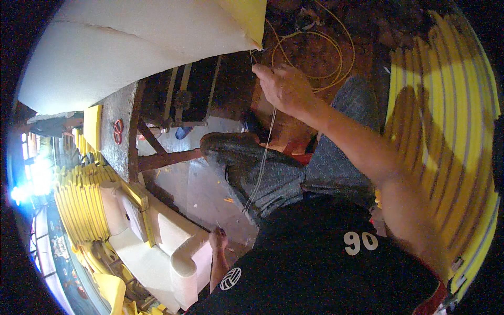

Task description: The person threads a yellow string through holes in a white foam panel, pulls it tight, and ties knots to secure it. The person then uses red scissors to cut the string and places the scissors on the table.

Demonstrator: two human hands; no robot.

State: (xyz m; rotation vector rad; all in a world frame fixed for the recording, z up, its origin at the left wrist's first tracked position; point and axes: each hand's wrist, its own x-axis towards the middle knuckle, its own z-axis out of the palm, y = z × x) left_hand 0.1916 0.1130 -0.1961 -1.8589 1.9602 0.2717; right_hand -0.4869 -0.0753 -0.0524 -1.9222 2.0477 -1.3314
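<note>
My right hand (286,89) is raised just below the corner of a large pale, fabric-covered piece (157,44) with a yellow side. Its fingers are pinched on a pale thread (263,157), a short stretch of which runs up to that corner. From the same hand, doubled strands hang slack past my lap. My left hand (218,241) is low on the left, close to the arm of a cream sofa. Its fingers are closed, and something thin and light sticks up from them, too small to make out.
Red-handled scissors (118,131) lie on a worn wooden bench (119,149). A coiled yellow hose (340,63) rests on the floor ahead. Yellow foam sheets (446,115) are stacked on the right, with more (81,202) at left behind the cream sofa (142,257).
</note>
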